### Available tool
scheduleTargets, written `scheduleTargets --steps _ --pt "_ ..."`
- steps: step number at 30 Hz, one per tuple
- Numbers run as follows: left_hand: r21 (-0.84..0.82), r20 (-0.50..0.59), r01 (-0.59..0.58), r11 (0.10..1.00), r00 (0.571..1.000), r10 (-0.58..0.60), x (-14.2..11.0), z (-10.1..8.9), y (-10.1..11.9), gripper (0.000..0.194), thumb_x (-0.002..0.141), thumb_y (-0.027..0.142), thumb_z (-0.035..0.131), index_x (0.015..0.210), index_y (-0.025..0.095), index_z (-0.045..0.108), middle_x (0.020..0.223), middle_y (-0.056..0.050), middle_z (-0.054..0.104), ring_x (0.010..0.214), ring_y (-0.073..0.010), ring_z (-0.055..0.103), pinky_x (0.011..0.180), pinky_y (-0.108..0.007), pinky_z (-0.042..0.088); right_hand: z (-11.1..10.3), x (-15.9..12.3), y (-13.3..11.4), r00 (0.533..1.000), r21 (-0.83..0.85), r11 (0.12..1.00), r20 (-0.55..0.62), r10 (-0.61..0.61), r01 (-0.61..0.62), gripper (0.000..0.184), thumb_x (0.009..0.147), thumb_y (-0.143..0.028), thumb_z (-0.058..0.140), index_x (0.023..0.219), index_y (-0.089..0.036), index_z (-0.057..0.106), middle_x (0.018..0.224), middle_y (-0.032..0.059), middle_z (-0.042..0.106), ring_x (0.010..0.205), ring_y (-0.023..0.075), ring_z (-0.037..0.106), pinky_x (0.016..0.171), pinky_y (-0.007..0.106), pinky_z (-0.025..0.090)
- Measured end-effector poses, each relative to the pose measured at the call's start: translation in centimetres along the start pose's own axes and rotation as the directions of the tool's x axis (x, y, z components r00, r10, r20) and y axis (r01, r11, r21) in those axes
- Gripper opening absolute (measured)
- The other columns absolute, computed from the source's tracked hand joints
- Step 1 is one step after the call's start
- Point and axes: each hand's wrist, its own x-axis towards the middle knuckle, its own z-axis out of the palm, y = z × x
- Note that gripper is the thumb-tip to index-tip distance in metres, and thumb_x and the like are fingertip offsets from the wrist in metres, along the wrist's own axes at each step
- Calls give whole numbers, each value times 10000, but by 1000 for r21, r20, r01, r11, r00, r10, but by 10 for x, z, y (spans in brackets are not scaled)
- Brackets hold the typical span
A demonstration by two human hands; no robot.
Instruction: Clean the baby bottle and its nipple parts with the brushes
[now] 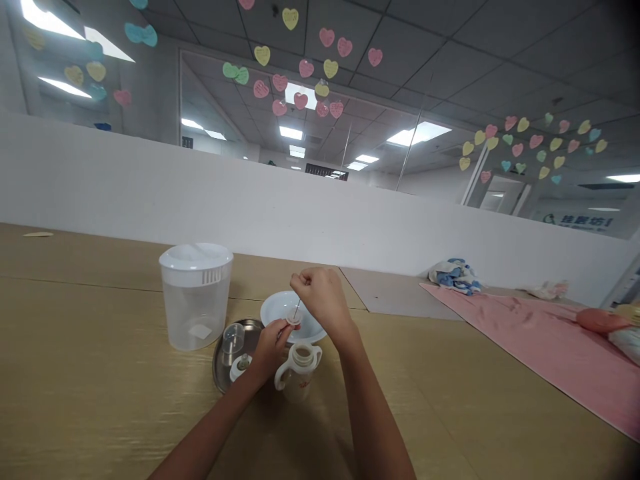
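Observation:
My left hand point(269, 348) is closed on a small whitish round piece point(293, 321), whose exact kind I cannot make out. Above it, my right hand point(323, 297) pinches a thin rod point(297, 308) that slants down to the round piece. Both hands are over a white bowl point(270, 308). Just below them stands an uncapped baby bottle point(299, 383) with two white handles. To the left, a round metal tray point(217, 373) bears a clear cap point(233, 339) and a white collar with a teat point(241, 367), partly behind my left forearm.
A lidded translucent bucket point(195, 307) stands left of the tray. Farther right, a pink cloth point(540, 340) covers the surface, with a crumpled blue-and-white cloth point(455, 275) by the wall. A low white wall point(300, 213) with glass above closes off the back.

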Motion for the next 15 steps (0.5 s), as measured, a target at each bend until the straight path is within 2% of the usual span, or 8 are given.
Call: scheduleTargets --steps 4,7,11,13,15 --pt "7 18 23 1000 1000 -23 0 -1 3 301 830 314 399 788 166 658 808 -70 693 773 -199 610 734 -305 452 -6 -1 1 999 40 999 -44 4 -2 292 745 -200 432 461 -148 481 482 -45 301 531 95 165 480 228 150" --pt "46 38 28 999 999 -30 0 -1 3 317 829 310 385 791 174 668 813 -75 696 784 -204 605 763 -321 449 -11 -3 0 995 104 994 -94 27 -17 320 750 -216 443 435 -164 420 474 -47 291 550 106 161 478 228 173" --pt "71 59 6 997 998 -10 1 0 2 320 822 313 385 770 192 677 837 -66 711 822 -210 607 908 -371 404 -33 -11 0 960 193 981 -265 86 -34 352 780 -293 442 458 -181 354 485 -41 281 525 94 202 484 216 219" --pt "68 65 13 998 998 -17 1 1 2 309 818 312 395 749 206 677 828 -50 720 815 -205 611 956 -379 375 -44 -13 7 930 200 979 -349 111 -42 367 795 -339 431 473 -187 341 483 -44 281 505 85 227 488 209 235" --pt "62 68 23 998 997 -27 1 1 3 294 815 309 409 734 218 677 819 -34 725 801 -197 613 976 -375 365 -47 -9 21 938 202 976 -318 140 -78 377 803 -364 420 477 -192 338 461 -47 311 482 82 256 476 209 247"
